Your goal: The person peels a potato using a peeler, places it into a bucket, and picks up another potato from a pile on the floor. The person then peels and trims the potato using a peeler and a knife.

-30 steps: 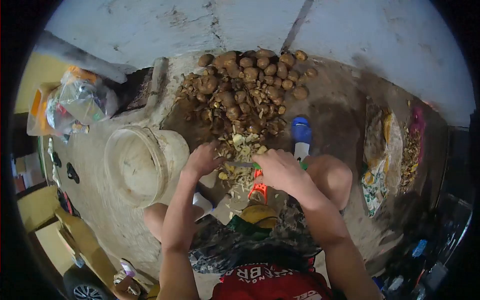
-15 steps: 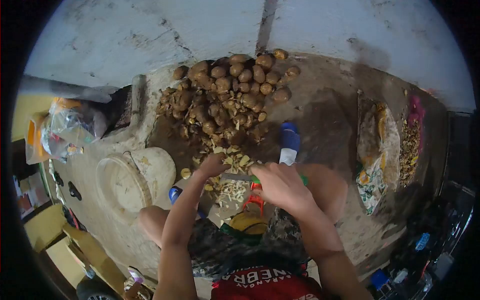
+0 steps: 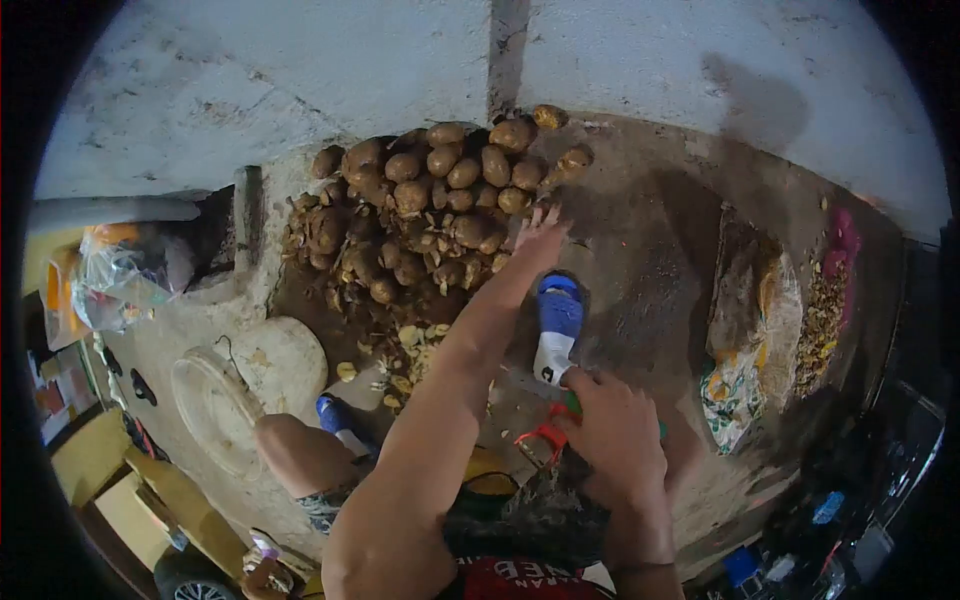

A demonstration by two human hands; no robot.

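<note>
Main change: left hand (image 3: 540, 235) is off the pale, thin-cut slices (image 3: 410, 336) at 7–8 o'clock and now stretched out to 1 o'clock, at the right edge of the heap of brown, roundish, soil-dark tubers (image 3: 411, 197), which sits at 11 o'clock near the foot of the grey-white wall (image 3: 400, 80). Its fingers look loosely spread, nothing visible in them; can't tell if the tips touch a tuber. Right hand (image 3: 615, 425) has shifted out to 4–5 o'clock, away from the slices, fingers curled round the green-handled knife (image 3: 573, 402); only bits of green show, blade not readable. Orange-red plastic piece (image 3: 545, 433) just beside those fingers, contact unclear. Blue shoe (image 3: 560, 305) over a white sock is planted between the two hands. View has swung a bit too, so some on-screen shift is just that. My read: cutting looks paused, with the left hand busy at the heap instead; slices lie loose on the brown floor (image 3: 640, 250)
</note>
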